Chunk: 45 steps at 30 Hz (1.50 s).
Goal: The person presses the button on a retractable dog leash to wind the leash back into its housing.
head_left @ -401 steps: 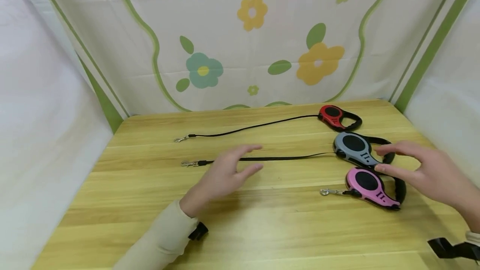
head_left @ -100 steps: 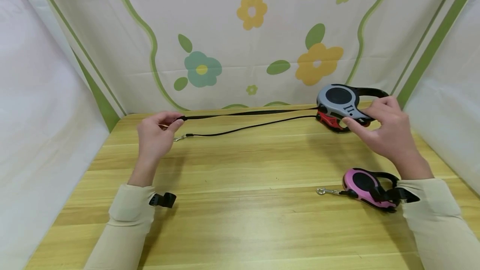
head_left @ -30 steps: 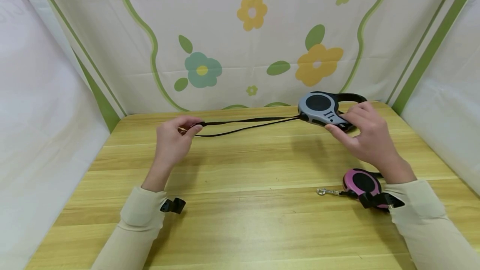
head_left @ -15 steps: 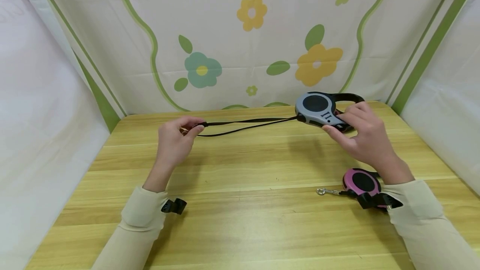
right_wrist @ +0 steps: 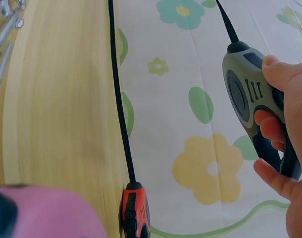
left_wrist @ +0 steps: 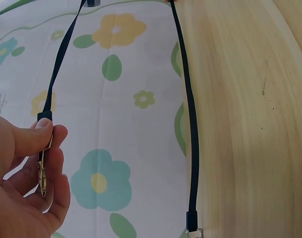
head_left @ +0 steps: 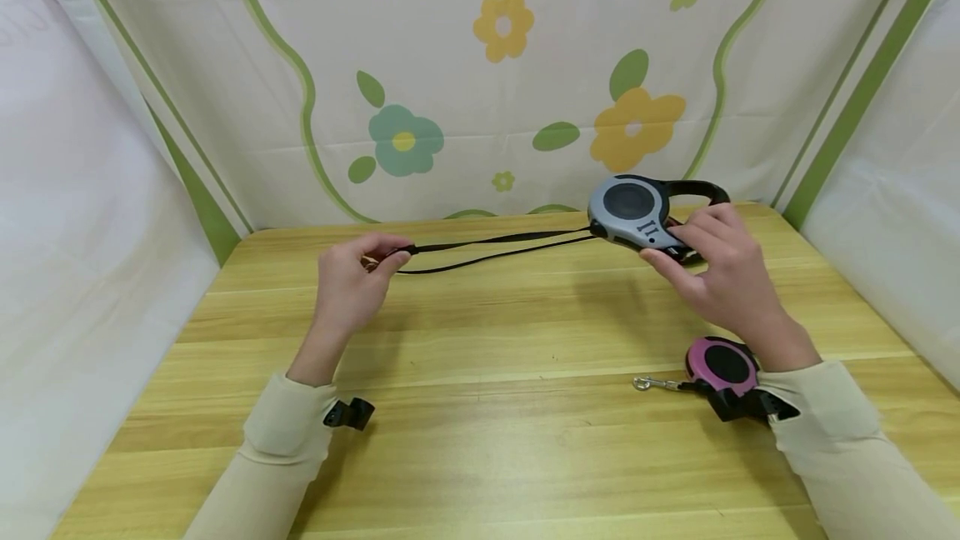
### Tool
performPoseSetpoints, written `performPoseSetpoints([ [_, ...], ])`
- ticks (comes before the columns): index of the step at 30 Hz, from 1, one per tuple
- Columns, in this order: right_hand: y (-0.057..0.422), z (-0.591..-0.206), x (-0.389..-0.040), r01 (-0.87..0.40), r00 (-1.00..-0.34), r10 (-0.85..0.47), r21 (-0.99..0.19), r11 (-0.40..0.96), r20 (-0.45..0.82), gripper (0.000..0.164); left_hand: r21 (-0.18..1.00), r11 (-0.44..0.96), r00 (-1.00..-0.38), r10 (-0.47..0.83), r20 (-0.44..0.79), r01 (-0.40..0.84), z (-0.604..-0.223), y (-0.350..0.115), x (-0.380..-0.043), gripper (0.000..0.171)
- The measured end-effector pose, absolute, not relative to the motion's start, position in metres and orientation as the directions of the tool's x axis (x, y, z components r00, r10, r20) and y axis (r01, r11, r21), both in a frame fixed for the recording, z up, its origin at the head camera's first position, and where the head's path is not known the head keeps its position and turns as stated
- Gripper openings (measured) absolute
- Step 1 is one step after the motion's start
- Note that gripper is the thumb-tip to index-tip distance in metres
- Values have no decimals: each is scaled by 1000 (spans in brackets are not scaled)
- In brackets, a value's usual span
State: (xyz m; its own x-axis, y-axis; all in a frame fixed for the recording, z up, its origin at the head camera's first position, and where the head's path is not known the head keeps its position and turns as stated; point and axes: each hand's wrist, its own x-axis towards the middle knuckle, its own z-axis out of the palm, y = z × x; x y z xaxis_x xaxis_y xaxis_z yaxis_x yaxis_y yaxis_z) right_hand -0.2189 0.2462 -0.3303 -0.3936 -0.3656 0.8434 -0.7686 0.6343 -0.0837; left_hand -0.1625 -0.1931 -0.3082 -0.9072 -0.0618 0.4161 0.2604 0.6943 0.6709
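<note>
My right hand (head_left: 720, 269) grips the handle of a grey retractable dog leash (head_left: 651, 232), held up above the back of the table. Its black strap (head_left: 498, 238) stretches leftward to my left hand (head_left: 351, 282), whose thumb and fingers pinch the strap end by the metal clip (left_wrist: 42, 173). Below it lies the thinner black cord (head_left: 487, 259) of a red retractable leash (right_wrist: 136, 210); in the head view the grey casing hides most of that leash. Under my right wrist a pink retractable leash (head_left: 722, 365) rests on the table, partly covered by the sleeve and wrist strap.
The pink leash's silver clip (head_left: 654, 383) points left on the wooden table (head_left: 480, 440). A white cloth with printed flowers (head_left: 502, 107) stands behind the table's back edge, and white cloth hangs on both sides.
The grey leash, on the table at first, was lifted by both hands. Since 3.3 s ago the hands have drawn closer and its strap shows shorter. Lately the casing has shifted slightly left and tilted.
</note>
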Motion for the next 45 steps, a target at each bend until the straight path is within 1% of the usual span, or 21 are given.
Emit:
performPoseSetpoints([
  [3, 243, -331, -218, -778, -393, -355, -101, 620, 848, 72, 673, 690, -907, -60, 417, 265, -308, -192, -163, 14],
  [10, 234, -333, -215, -782, -400, -291, -158, 603, 869, 75, 681, 672, -903, -43, 428, 291, -307, -187, -162, 14],
  [16, 231, -333, -214, -787, -408, -276, -182, 590, 870, 75, 682, 670, -901, -45, 431, 293, -307, -186, -161, 13],
  [25, 232, -333, -213, -777, -415, -266, -187, 601, 870, 76, 674, 669, -894, -32, 447, 313, -307, -184, -162, 13],
  [31, 230, -332, -214, -783, -408, -271, -182, 595, 872, 75, 672, 658, -890, -8, 456, 338, -307, -181, -160, 14],
  [38, 228, -331, -212, -793, -400, -271, -183, 581, 876, 73, 678, 651, -894, 1, 448, 341, -307, -178, -159, 14],
  [45, 227, -332, -212, -795, -398, -282, -175, 581, 873, 74, 675, 649, -893, 12, 451, 350, -307, -176, -159, 14],
])
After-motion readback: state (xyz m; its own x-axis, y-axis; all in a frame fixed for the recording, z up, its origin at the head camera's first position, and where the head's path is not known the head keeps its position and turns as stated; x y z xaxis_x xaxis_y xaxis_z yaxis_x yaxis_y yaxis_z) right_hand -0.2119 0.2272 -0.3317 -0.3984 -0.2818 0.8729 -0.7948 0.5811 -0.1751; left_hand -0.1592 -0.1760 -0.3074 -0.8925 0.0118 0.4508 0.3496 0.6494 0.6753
